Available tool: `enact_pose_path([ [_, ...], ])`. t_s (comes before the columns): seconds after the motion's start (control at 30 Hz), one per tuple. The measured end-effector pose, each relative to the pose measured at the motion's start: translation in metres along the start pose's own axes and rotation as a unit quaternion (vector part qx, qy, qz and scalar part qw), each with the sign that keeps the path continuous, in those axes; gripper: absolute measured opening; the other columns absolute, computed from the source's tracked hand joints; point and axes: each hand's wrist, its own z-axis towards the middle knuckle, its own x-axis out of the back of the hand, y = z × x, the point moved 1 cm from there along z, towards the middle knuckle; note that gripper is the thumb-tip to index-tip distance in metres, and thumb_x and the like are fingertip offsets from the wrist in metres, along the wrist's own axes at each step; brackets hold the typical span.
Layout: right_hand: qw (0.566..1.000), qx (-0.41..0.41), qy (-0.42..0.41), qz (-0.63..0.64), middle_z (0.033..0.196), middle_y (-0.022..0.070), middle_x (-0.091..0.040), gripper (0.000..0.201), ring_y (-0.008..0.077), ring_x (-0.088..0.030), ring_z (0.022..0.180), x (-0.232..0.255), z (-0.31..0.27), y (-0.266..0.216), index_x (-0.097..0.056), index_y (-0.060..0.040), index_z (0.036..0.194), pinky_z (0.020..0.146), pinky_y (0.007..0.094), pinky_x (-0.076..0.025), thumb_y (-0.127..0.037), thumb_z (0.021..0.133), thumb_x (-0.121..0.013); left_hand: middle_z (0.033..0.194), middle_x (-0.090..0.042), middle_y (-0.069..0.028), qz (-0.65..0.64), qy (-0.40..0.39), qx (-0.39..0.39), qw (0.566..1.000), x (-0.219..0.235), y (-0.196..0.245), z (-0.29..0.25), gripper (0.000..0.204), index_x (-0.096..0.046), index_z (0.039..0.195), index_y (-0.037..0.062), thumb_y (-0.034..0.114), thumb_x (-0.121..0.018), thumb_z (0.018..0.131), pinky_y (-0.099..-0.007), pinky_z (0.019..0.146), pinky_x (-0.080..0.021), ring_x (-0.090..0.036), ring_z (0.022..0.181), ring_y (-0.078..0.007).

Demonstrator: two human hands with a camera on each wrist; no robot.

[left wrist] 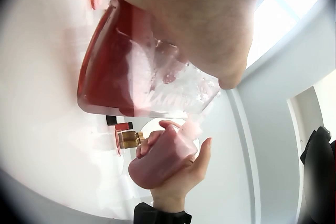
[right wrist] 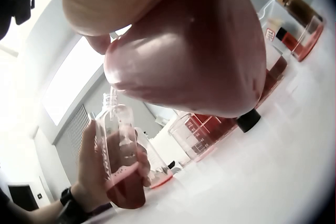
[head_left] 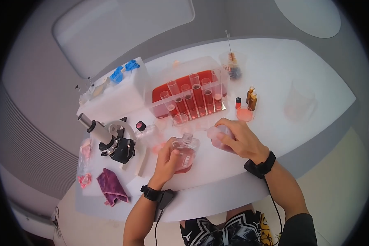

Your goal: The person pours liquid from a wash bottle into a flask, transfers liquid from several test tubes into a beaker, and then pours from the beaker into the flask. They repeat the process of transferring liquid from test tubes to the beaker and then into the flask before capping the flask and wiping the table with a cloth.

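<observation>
My left hand grips a clear flat-sided bottle around its body, upright, with red liquid in its lower part and white lettering on its face. Its narrow neck has no cap on. My right hand holds a translucent pink bottle with a tapering shoulder, tipped so its narrow end points toward the clear bottle. In the right wrist view, the narrow end of the pink bottle overlaps the area just above the clear bottle's neck. My right fingers partly cover that end.
Behind the hands stand a rack of test tubes with red liquid and a plastic bin. At left are a microscope and a purple cloth. Brown dropper bottles and a small dish sit at right.
</observation>
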Motion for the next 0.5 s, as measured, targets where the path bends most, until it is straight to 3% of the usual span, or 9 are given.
enact_pose_path([
  [0.07, 0.999, -0.018, -0.006, -0.033, 0.082, 0.0252, -0.067, 0.048, 0.0409, -0.066, 0.076, -0.002, -0.001, -0.001, -0.063, 0.0037, 0.098, 0.072, 0.0469, -0.051, -0.044, 0.097, -0.071, 0.105, -0.071, -0.0081, 0.016, 0.003, 0.014, 1.0, -0.006, 0.009, -0.001, 0.045, -0.062, 0.12, -0.0007, 0.042, -0.052, 0.11, -0.0319, 0.091, -0.047, -0.061, 0.098, -0.0154],
  [0.13, 0.995, 0.031, 0.017, -0.09, 0.073, 0.0257, -0.061, 0.05, 0.0429, -0.06, 0.069, -0.004, -0.002, -0.003, -0.059, 0.0035, 0.086, 0.066, 0.0501, -0.045, -0.043, 0.105, -0.057, 0.104, -0.071, -0.0083, 0.031, 0.005, 0.024, 0.999, -0.008, 0.012, 0.0, 0.044, -0.061, 0.12, -0.0009, 0.041, -0.052, 0.11, -0.0322, 0.091, -0.047, -0.061, 0.098, -0.0158],
  [0.23, 0.985, 0.083, 0.074, -0.13, 0.069, 0.0239, -0.059, 0.047, 0.0435, -0.059, 0.066, -0.006, 0.001, -0.003, -0.055, 0.0017, 0.08, 0.063, 0.0506, -0.044, -0.035, 0.108, -0.052, 0.102, -0.072, -0.0092, 0.036, 0.01, 0.01, 0.999, -0.006, 0.009, 0.003, 0.045, -0.06, 0.12, -0.001, 0.042, -0.053, 0.109, -0.0328, 0.09, -0.048, -0.061, 0.097, -0.0159],
  [0.37, 0.986, 0.015, 0.043, -0.161, 0.065, 0.0225, -0.06, 0.044, 0.0425, -0.059, 0.061, 0.003, -0.002, -0.011, -0.055, 0.0009, 0.076, 0.059, 0.0504, -0.044, -0.028, 0.109, -0.049, 0.097, -0.071, -0.01, 0.06, -0.009, 0.021, 0.998, -0.007, 0.015, 0.0, 0.045, -0.06, 0.118, -0.0011, 0.042, -0.055, 0.108, -0.0325, 0.087, -0.048, -0.061, 0.093, -0.0159],
  [0.43, 0.963, 0.096, 0.092, -0.236, 0.061, 0.0212, -0.059, 0.04, 0.0408, -0.059, 0.057, 0.0, -0.002, -0.006, -0.057, 0.0006, 0.075, 0.055, 0.05, -0.045, -0.023, 0.107, -0.05, 0.097, -0.071, -0.0103, 0.057, -0.014, 0.023, 0.998, -0.008, 0.015, 0.001, 0.045, -0.06, 0.118, -0.001, 0.043, -0.055, 0.107, -0.0323, 0.086, -0.048, -0.061, 0.092, -0.0158],
  [0.5, 0.965, 0.082, 0.093, -0.232, 0.061, 0.0212, -0.059, 0.038, 0.0403, -0.059, 0.056, 0.002, -0.002, -0.012, -0.057, 0.0004, 0.074, 0.054, 0.0495, -0.045, -0.02, 0.105, -0.05, 0.094, -0.069, -0.0091, 0.058, -0.012, 0.016, 0.998, -0.007, 0.01, 0.001, 0.045, -0.061, 0.116, -0.0007, 0.043, -0.056, 0.107, -0.0312, 0.083, -0.048, -0.06, 0.089, -0.0158],
])
